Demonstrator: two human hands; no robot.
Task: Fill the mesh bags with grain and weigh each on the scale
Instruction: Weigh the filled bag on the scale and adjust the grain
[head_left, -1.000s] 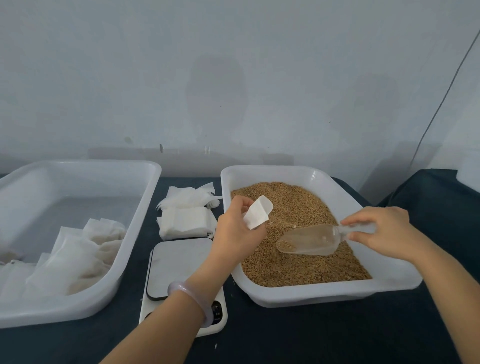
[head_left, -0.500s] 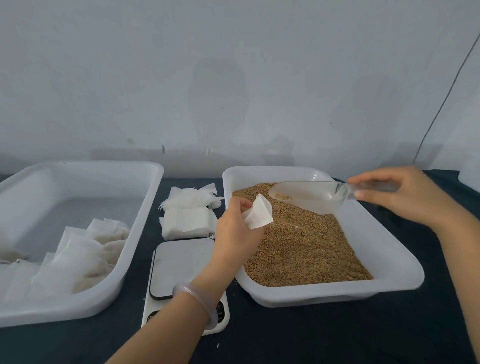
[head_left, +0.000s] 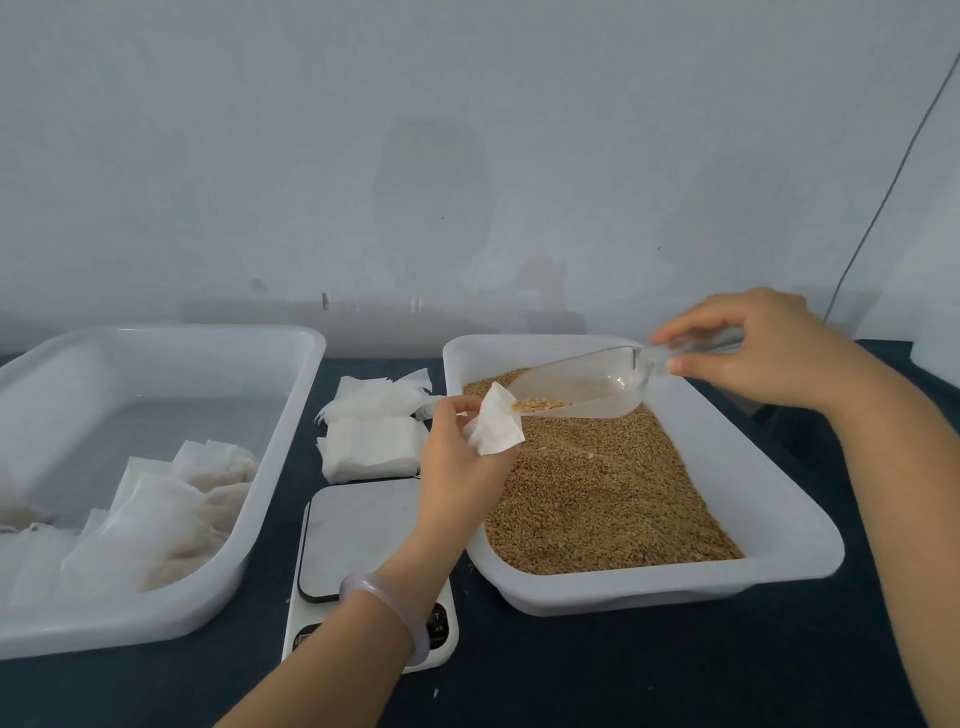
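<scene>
The scoop (head_left: 576, 387) has tipped down to the mouth of the bag (head_left: 493, 431). The right hand (head_left: 753, 356) pinches its handle above the tray (head_left: 649, 584) of grain (head_left: 597, 493); the left hand (head_left: 457, 462) grips the bag over the tray's left edge.

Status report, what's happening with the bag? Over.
Left hand pinches mesh bag over grain tray. Right hand holds scoop tilted, grain at its lip by bag mouth. Nothing between them.
</scene>
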